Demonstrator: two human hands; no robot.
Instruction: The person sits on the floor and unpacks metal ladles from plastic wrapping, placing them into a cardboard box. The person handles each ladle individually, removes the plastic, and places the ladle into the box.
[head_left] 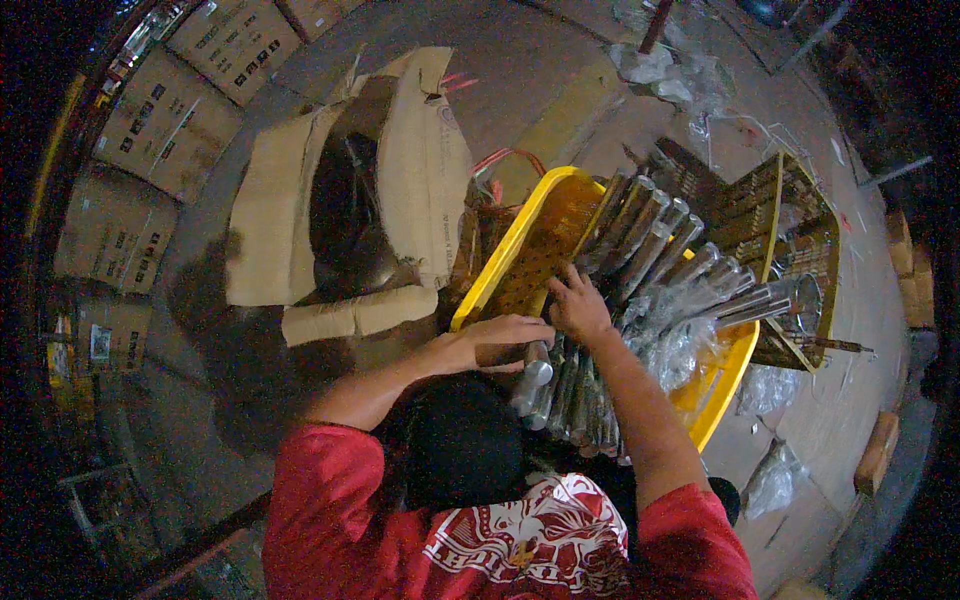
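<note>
A yellow plastic basket (520, 225) stands in front of me, packed with several shiny metal tubes (660, 215), many in clear plastic wrap (665, 345). My left hand (508, 340) is closed over a metal tube (538, 372) at the basket's near left side; its fingers lie across the tube and partly hide it. Just right of it, my right hand (578, 308) reaches into the basket beside the tubes. Its fingers are bent and somewhat apart, and I see nothing held in them. What the fingertips touch is hard to make out in the dim light.
An opened cardboard box (430, 190) with a dark inside stands left of the basket. Sealed cartons (165, 120) line the far left. A yellowish wire rack (800, 250) is on the right, with loose plastic sheeting (775, 480) on the floor and a small brown block (878, 453) beyond.
</note>
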